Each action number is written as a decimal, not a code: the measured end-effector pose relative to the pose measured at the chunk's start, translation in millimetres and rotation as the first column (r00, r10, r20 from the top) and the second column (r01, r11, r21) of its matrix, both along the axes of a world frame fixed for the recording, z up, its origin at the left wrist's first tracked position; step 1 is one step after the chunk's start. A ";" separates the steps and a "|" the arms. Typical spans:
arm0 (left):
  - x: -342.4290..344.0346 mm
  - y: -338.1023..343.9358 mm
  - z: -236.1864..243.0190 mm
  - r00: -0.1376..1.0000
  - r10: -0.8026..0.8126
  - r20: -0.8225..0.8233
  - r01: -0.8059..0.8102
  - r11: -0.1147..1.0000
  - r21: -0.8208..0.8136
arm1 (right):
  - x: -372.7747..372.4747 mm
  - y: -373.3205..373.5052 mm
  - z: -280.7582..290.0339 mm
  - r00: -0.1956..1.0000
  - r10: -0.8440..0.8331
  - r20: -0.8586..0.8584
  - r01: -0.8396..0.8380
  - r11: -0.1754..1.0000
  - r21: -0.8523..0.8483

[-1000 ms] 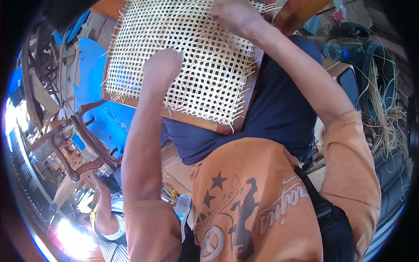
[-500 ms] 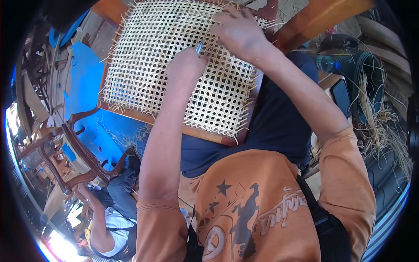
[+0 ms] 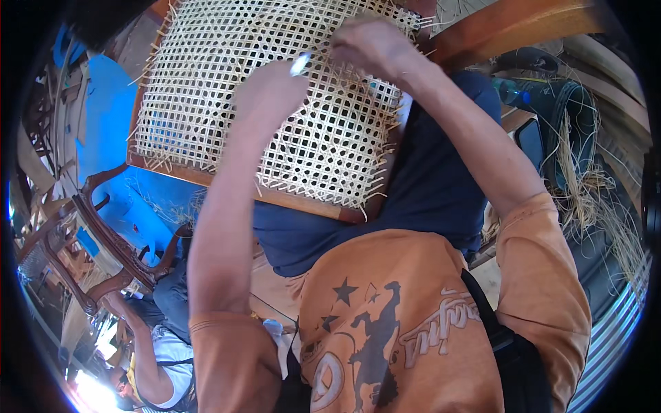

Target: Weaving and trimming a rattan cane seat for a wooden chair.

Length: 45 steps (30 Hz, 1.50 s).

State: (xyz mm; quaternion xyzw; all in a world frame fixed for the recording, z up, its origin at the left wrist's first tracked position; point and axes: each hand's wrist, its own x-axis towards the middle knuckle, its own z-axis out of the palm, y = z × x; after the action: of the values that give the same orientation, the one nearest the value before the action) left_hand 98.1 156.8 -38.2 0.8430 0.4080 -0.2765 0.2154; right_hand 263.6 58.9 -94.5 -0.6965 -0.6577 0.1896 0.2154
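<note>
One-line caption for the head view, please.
Left hand holding a small shiny tool and right hand work at a woven cane seat panel in its wooden frame.

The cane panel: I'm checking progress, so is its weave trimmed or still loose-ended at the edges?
Loose-ended. Strand tips stick out past the wooden frame all around the cane panel, where both hands work.

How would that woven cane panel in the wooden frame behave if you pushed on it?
The woven cane panel would probably give slightly, since it is an open lattice of thin strands. The wooden frame around it likely keeps it stiff overall. Loose strand ends poking past the edge look springy and might snag the left hand.
</note>
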 end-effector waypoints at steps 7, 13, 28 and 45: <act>-33.5 12.6 28.4 0.984 0.069 0.163 -0.067 0.998 -0.018 | 67.8 -32.8 -10.9 0.886 -0.448 0.118 0.416 0.882 0.221; 0.0 9.8 29.3 0.771 0.498 0.397 -0.186 0.773 -0.607 | 66.7 -45.2 16.4 0.507 -0.424 -0.751 0.408 0.885 -0.225; -158.1 74.0 91.9 0.942 0.311 0.128 -0.254 0.906 -0.338 | 25.0 -28.2 -29.3 0.943 -0.198 -0.267 0.201 0.980 -0.017; -173.9 83.9 143.7 0.445 0.603 0.662 -0.698 0.696 -0.165 | 111.6 10.4 -14.1 0.854 -0.437 0.283 0.518 0.766 -0.381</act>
State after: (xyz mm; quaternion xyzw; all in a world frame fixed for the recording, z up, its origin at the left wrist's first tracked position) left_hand -75.8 240.8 105.6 0.6717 0.6100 0.1794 0.3803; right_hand 375.2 69.4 -108.6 -0.8853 -0.4134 0.2102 0.0323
